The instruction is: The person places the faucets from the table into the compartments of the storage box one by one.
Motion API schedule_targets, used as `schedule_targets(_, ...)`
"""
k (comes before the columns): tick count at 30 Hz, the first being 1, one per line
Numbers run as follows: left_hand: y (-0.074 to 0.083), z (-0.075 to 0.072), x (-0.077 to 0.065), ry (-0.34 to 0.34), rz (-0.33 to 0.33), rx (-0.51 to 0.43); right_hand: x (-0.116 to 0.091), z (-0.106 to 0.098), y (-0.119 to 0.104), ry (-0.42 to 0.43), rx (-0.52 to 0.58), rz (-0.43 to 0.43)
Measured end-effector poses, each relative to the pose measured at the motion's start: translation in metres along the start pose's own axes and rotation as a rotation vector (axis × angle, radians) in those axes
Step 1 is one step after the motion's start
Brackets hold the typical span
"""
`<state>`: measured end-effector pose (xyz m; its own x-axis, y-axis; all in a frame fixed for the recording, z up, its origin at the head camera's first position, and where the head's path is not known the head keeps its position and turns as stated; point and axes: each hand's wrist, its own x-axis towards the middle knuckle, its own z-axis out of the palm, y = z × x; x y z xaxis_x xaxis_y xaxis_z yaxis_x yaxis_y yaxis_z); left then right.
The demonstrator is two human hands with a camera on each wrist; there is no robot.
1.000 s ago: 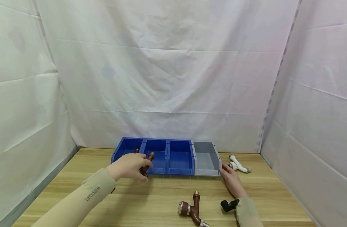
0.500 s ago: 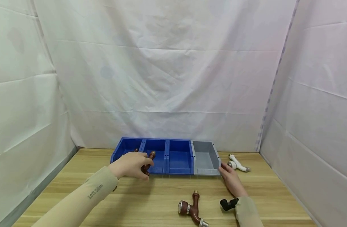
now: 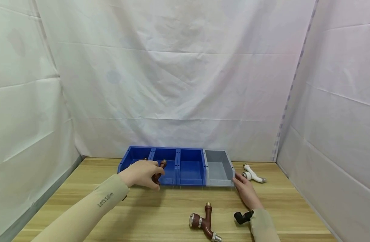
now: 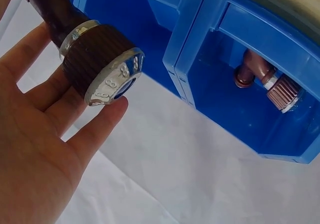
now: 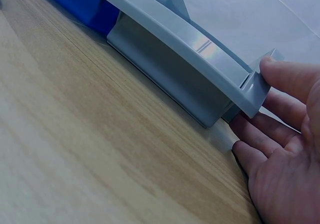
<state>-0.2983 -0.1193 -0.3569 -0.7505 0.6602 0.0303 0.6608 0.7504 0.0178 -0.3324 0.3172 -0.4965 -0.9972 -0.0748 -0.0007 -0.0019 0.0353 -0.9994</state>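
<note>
My left hand (image 3: 142,173) holds a brown water tap (image 3: 162,164) at the front of the second blue bin (image 3: 170,180). In the left wrist view, the ribbed knob of this tap (image 4: 100,58) with its silvery cap hangs in front of my fingers. Another brown tap (image 4: 257,66) lies inside the leftmost blue bin (image 4: 200,78). At the other end of the row, my right hand (image 3: 246,191) grips the front right corner of the grey bin (image 3: 220,183). The right wrist view has my thumb (image 5: 287,76) on that bin's edge, with fingers beneath and beside it.
A third blue bin (image 3: 191,179) stands between the second one and the grey one. One more brown tap (image 3: 206,223) lies on the wooden table (image 3: 160,215) nearer to me. Right of the bins lies a white tap (image 3: 256,176). A black elbow-shaped piece (image 3: 242,217) is by my right wrist.
My left hand has shifted slightly right and away from me, carrying the brown tap a little further over the second bin. My right hand keeps its hold on the grey bin.
</note>
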Motion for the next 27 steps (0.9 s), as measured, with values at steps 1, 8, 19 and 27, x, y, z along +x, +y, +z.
schedule_targets(1,0.000,0.000,0.001,-0.001,-0.002,0.001,0.000,0.000,0.000,0.001,-0.002,-0.002)
schedule_targets(8,-0.002,0.002,0.006,-0.006,-0.008,-0.026,-0.002,0.000,-0.003,0.000,-0.002,-0.007)
schedule_targets(19,-0.007,0.006,0.013,-0.032,-0.025,-0.056,0.001,-0.001,-0.002,-0.005,0.027,-0.020)
schedule_targets(27,-0.008,0.008,0.016,-0.025,-0.019,-0.056,0.000,0.001,0.000,-0.005,0.023,-0.015)
